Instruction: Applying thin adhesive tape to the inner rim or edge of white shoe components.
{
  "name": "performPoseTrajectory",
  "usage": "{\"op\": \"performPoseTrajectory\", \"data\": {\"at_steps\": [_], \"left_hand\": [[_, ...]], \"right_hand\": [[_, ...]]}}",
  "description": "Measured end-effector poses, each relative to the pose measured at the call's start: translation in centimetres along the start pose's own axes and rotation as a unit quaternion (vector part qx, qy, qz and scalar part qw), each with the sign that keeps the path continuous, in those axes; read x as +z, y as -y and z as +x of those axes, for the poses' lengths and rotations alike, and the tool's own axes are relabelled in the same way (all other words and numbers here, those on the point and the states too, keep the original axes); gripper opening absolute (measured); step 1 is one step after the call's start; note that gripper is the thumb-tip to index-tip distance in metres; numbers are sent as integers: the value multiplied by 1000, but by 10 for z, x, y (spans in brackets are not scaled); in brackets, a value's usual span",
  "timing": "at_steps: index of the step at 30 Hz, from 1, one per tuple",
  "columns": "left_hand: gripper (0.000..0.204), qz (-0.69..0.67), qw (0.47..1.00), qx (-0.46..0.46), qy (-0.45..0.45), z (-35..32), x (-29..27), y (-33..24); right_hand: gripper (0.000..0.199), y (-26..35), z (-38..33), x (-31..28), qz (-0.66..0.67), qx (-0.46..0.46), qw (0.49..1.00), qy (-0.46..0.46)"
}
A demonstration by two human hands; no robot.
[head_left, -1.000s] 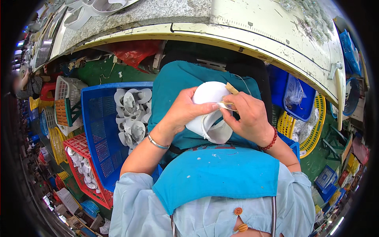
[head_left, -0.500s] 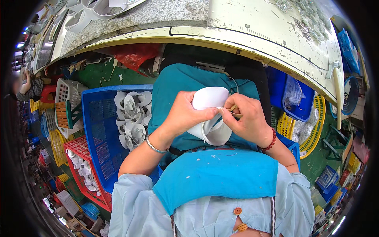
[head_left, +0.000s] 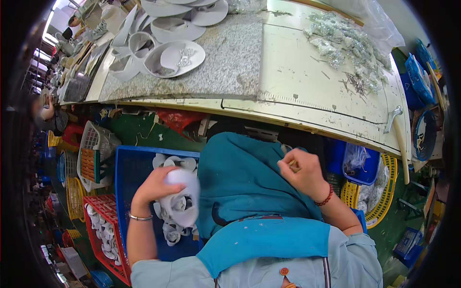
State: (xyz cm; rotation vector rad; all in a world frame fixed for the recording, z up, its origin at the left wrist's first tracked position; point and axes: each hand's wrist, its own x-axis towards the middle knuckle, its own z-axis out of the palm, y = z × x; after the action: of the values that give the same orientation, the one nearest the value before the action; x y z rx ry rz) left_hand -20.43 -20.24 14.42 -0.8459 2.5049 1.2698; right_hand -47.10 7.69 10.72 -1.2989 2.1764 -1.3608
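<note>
My left hand (head_left: 154,186) is closed on a white, curved shoe upper (head_left: 188,213), blurred by motion, over the blue crate (head_left: 134,168) to my left. Several similar white uppers (head_left: 174,234) lie inside that crate, partly hidden by the held one. Above the right side of my teal-covered lap, my right hand (head_left: 306,174) has its fingers curled round a small tan or brass-coloured tool, mostly hidden in the grip. A wide gap separates the two hands.
On the worktable ahead, a stone slab (head_left: 230,62) bears white uppers (head_left: 176,30), the nearest with a sparkling ornament. Glittering trims (head_left: 336,41) and a hammer (head_left: 399,134) lie to the right. Beside me stand a red crate (head_left: 103,201), a blue bin (head_left: 367,177) and a yellow basket (head_left: 391,187).
My left hand has carried the upper from over my lap leftward to the blue crate. The right hand has let go of the upper and moved slightly away; the view now takes in more tabletop.
</note>
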Motion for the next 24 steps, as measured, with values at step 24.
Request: {"op": "performPoseTrajectory", "data": {"at_steps": [24], "left_hand": [[56, -329, 895, 289, -84, 94, 28, -203]], "right_hand": [[17, -4, 0, -54, 397, 109, 911, -26]]}}
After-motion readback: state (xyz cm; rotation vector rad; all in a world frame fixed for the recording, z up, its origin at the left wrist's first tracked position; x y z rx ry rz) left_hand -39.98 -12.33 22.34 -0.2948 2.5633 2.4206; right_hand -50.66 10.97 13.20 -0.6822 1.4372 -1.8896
